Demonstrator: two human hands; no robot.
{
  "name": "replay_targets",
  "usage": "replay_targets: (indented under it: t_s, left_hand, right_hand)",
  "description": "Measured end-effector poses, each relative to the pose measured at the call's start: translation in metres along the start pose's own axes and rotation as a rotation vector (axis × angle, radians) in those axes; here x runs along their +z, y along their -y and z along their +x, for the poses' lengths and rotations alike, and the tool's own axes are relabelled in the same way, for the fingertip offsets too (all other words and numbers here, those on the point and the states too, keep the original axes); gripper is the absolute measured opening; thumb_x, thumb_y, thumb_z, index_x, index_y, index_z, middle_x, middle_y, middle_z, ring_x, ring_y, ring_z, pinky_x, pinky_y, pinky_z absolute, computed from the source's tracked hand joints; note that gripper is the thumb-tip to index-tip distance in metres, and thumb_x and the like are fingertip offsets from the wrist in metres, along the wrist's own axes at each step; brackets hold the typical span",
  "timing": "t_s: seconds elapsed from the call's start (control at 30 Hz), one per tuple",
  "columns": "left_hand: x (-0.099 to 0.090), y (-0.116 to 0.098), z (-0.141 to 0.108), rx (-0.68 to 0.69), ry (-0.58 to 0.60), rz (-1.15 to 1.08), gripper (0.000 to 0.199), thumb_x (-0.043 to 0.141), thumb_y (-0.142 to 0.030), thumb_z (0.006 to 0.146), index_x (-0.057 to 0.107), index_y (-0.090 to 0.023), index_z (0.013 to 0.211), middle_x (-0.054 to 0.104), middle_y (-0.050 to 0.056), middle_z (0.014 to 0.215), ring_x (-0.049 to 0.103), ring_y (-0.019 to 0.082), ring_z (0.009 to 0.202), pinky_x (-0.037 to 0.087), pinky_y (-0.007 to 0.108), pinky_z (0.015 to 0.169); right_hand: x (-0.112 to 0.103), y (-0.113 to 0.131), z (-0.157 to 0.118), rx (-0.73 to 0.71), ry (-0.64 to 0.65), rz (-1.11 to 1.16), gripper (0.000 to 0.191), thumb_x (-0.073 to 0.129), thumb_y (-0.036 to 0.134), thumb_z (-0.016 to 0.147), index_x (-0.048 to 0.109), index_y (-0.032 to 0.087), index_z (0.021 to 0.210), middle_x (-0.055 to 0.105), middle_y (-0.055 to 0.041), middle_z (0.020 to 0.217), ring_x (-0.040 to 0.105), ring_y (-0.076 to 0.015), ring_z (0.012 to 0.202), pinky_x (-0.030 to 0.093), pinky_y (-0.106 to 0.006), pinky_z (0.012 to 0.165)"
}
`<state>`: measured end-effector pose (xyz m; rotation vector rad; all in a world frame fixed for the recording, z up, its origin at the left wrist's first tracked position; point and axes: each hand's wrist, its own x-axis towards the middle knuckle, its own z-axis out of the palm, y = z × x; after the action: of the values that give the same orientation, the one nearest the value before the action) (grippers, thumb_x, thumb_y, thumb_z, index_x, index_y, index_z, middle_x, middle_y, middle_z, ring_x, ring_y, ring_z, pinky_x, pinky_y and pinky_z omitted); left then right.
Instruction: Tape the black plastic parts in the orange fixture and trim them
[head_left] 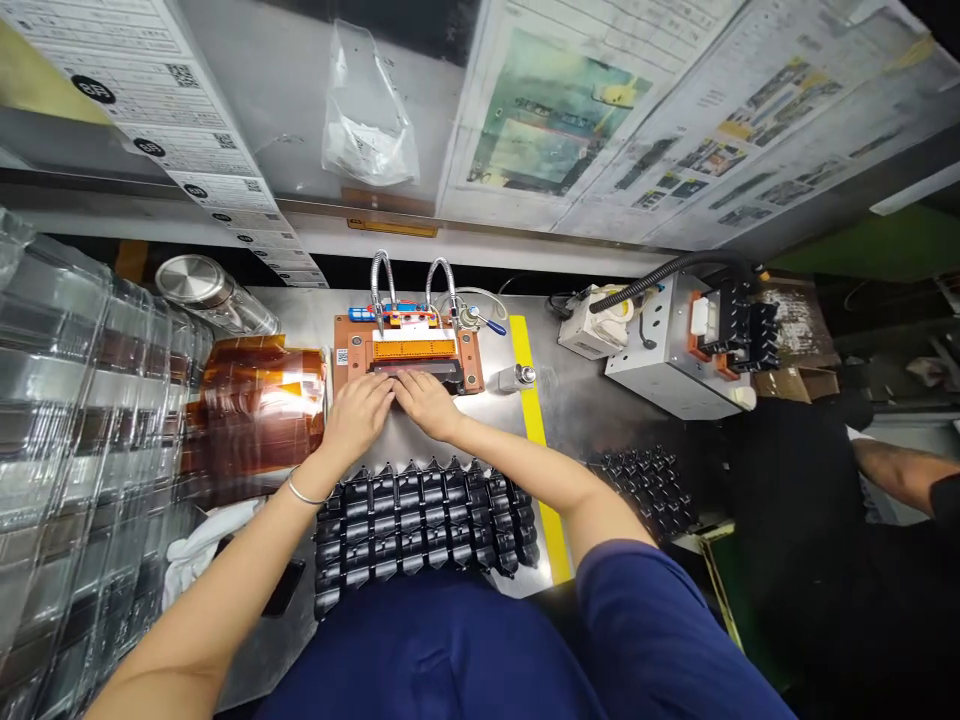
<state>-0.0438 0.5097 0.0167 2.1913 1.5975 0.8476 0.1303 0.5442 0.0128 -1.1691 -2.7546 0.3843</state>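
Note:
My left hand (358,412) and my right hand (427,402) meet at the front of a brown fixture (343,378). Their fingers are bent close together on the near edge of a long black plastic part (448,374), which lies in the fixture. My fingers hide much of that part's front and left side. Behind it sits an orange strip (414,348) with a white piece above. Two silver flexible hoses (441,264) arch over the fixture's back. Several black molded parts (420,520) lie in rows between my forearms.
Left are a roll of amber film (262,400), a steel-lidded jar (195,280) and stacked clear trays (82,400). A small bottle (514,378) stands by yellow tape (534,420). Farther right are a white machine (652,370), more black parts (649,485) and another person's arm (896,475).

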Motion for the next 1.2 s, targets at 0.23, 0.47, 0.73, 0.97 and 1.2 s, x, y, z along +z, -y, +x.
replay_targets:
  t_s: [0.23,0.47,0.73,0.97,1.2]
  left_hand:
    - [0.026,0.027,0.015,0.103,0.091,0.213,0.029,0.047,-0.028,0.095,0.071,-0.018,0.105,0.070,0.015,0.114,0.061,0.029,0.102,0.045,0.047,0.092]
    - [0.035,0.038,0.043,-0.020,0.081,0.153,0.030,0.051,-0.035,0.093,0.073,-0.020,0.105,0.070,0.015,0.116,0.058,0.032,0.102,0.043,0.049,0.090]
    - [0.042,0.041,0.036,-0.038,0.051,0.098,0.028,0.050,-0.034,0.093,0.073,-0.024,0.106,0.071,0.013,0.113,0.058,0.030,0.101,0.038,0.054,0.098]
    - [0.034,0.034,0.040,-0.067,0.100,0.122,0.032,0.050,-0.036,0.092,0.073,-0.021,0.106,0.069,0.015,0.118,0.056,0.033,0.104,0.037,0.055,0.098]
    - [0.026,0.027,0.059,-0.512,0.047,0.080,0.052,0.056,-0.047,0.084,0.064,-0.017,0.126,0.059,0.017,0.133,0.050,0.039,0.118,0.041,0.052,0.097]
  right_hand:
    - [0.008,-0.049,-0.014,0.019,-0.098,0.131,0.031,0.050,0.023,0.094,0.061,0.014,0.122,0.062,-0.0155,0.131,0.051,-0.0252,0.129,0.039,-0.047,0.112]
    - [-0.053,-0.135,-0.023,0.758,-0.048,-0.137,0.044,0.046,0.023,0.094,0.053,0.008,0.135,0.057,-0.0224,0.135,0.052,-0.0339,0.124,0.044,-0.047,0.101]
    - [-0.071,-0.169,-0.020,0.847,0.211,-0.206,0.036,0.051,0.030,0.096,0.061,0.018,0.128,0.072,-0.0202,0.108,0.068,-0.0290,0.100,0.047,-0.036,0.086]
    - [-0.084,-0.186,-0.004,0.967,0.137,-0.221,0.031,0.052,0.030,0.095,0.072,0.009,0.104,0.071,-0.0258,0.105,0.068,-0.0333,0.101,0.048,-0.037,0.084]
    - [-0.041,-0.103,0.002,0.890,-0.029,0.185,0.034,0.047,0.034,0.095,0.063,0.019,0.121,0.074,-0.0116,0.103,0.069,-0.0270,0.098,0.051,-0.035,0.084]
